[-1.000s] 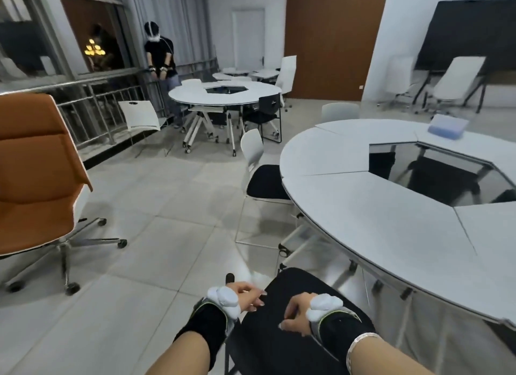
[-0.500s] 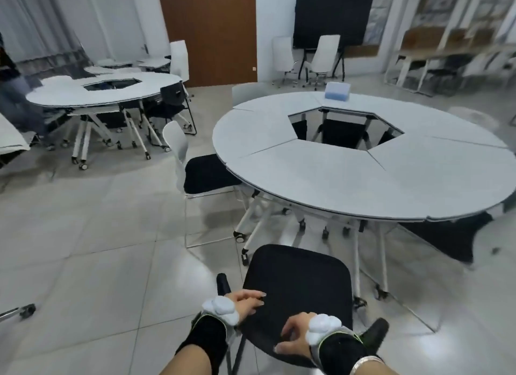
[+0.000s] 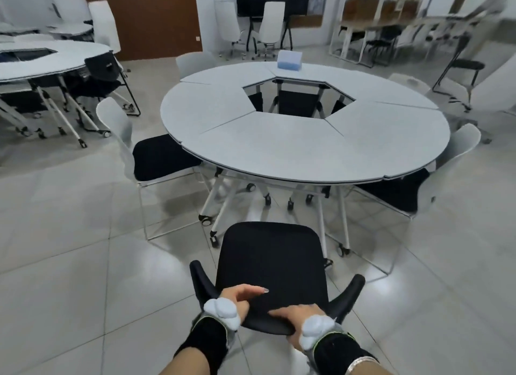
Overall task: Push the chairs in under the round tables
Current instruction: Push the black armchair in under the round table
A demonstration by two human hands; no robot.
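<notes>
**Both hands on the black chair, counter dead ahead**

I've got the black chair (image 3: 272, 265) by the top of its back. My left hand (image 3: 237, 302) grips the left end, fingers (image 3: 251, 290) curled over the edge and lying on the front face. My right hand (image 3: 300, 320) clamps the right end, fingers (image 3: 282, 314) spread flat across the front, thumb tucked underneath. The seat points at the round counter (image 3: 304, 140) but sits out on the floor tiles, near the rim and not under it. The counter's castored legs (image 3: 220, 207) stand just beyond the seat. A white chair (image 3: 145, 151) on the left has its black seat partly under the rim; another white chair (image 3: 435, 176) on the right likewise. A blue box (image 3: 289, 60) rests on the far side of the counter.
</notes>
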